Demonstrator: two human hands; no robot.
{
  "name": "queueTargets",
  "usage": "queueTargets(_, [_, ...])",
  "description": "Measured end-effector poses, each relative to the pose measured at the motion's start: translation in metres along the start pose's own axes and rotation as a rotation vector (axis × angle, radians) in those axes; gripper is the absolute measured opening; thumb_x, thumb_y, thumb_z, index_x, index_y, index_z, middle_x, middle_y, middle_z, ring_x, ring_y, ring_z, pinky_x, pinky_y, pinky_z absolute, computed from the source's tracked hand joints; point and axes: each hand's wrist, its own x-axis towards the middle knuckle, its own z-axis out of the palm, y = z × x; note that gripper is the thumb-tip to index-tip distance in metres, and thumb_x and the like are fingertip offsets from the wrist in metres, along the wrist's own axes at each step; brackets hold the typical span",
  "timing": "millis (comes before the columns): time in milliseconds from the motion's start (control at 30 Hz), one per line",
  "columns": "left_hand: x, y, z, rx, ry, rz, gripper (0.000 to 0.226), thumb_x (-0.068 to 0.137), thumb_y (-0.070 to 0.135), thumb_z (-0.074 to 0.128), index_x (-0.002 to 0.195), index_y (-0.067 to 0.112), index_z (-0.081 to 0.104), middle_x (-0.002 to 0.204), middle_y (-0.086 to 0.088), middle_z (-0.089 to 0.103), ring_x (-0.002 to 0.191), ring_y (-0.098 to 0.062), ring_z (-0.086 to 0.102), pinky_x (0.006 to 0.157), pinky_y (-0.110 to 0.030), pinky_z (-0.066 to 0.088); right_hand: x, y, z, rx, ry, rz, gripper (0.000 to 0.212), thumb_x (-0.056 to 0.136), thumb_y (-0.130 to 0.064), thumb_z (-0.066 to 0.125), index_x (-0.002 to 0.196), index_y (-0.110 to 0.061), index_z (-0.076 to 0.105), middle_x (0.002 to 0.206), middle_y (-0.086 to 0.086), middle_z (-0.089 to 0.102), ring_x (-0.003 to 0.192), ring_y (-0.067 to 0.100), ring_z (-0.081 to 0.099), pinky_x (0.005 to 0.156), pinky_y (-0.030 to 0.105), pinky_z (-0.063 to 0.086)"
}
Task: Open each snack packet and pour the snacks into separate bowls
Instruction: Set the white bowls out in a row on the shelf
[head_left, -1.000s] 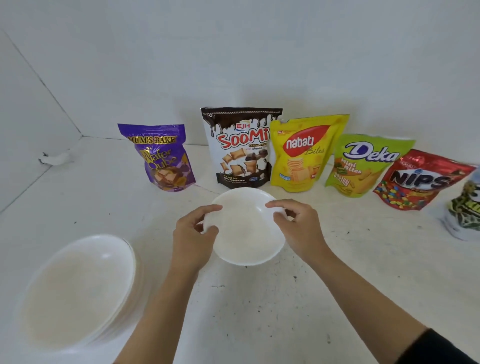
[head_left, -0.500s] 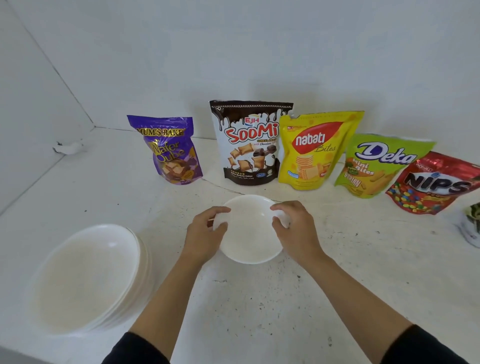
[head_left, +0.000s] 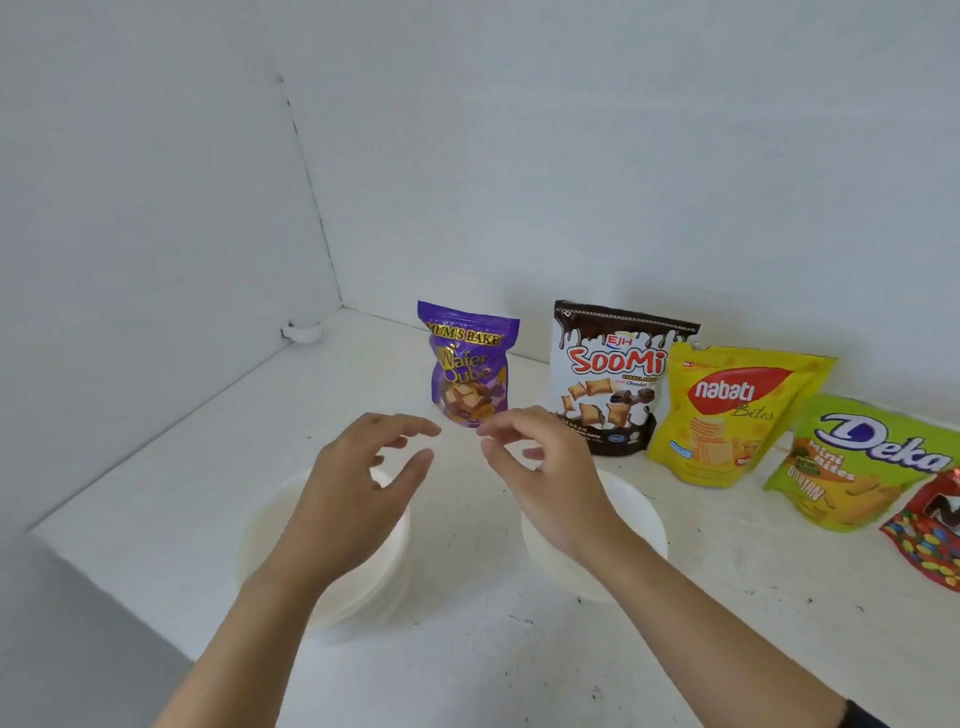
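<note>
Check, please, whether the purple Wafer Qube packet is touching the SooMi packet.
Apart. The head view shows a strip of bare white table between the purple Wafer Qube packet and the SooMi packet.

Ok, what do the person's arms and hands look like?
The left hand and right hand are bare: no gloves, rings or watch show. The left forearm and right forearm are bare too. A black sleeve edge shows on the right arm at the bottom corner; none on the left.
</note>
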Motion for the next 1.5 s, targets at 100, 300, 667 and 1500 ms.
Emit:
queueTargets(100, [-0.020, -0.025, -0.028, 0.034, 0.081, -0.091, 0.022, 0.095, 0.024, 0.067, 0.105, 0.043, 0.071, 0.111, 0.022, 0.064, 0.109, 0.001, 0.059, 0.087, -0.016, 0.046, 0.002, -0.008, 0.034, 0.047, -0.104, -0.018, 0.013, 0.092, -0.021, 0.069, 0.102, -0.028, 0.072, 0.107, -0.015, 0.064, 0.104, 0.004, 0.058, 0.082, 0.015, 0.047])
queueTargets(300, [-0.056, -0.075, -0.058, 0.174, 0.241, -0.248, 0.027, 0.092, 0.015, 0.068, 0.100, 0.041, 0.073, 0.121, 0.018, 0.060, 0.113, 0.000, 0.055, 0.089, -0.014, 0.037, -0.014, 0.001, 0.095, 0.036, -0.283, 0.028, 0.022, 0.091, -0.023, 0.071, 0.110, -0.033, 0.071, 0.128, -0.010, 0.048, 0.125, -0.003, 0.046, 0.101, 0.018, 0.037])
queueTargets(667, [-0.061, -0.110, -0.045, -0.023, 0.186, -0.515, 0.036, 0.092, 0.011, 0.066, 0.116, 0.038, 0.066, 0.125, 0.019, 0.055, 0.113, 0.001, 0.043, 0.078, -0.005, 0.034, -0.019, 0.015, 0.124, 0.006, -0.222, 0.212, 0.039, 0.086, -0.010, 0.070, 0.118, -0.031, 0.064, 0.124, -0.009, 0.059, 0.109, -0.002, 0.051, 0.093, 0.009, 0.035])
queueTargets(1500, [0.010, 0.023, -0.034, -0.259, 0.080, -0.114, 0.055, 0.088, -0.013, 0.046, 0.104, 0.035, 0.065, 0.108, 0.013, 0.068, 0.094, -0.032, 0.066, 0.072, -0.057, 0.055, 0.005, -0.045, -0.021, -0.064, 0.159, -0.077, 0.031, 0.079, 0.004, 0.055, 0.098, -0.015, 0.069, 0.099, -0.004, 0.065, 0.059, 0.006, 0.050, 0.057, 0.012, 0.035])
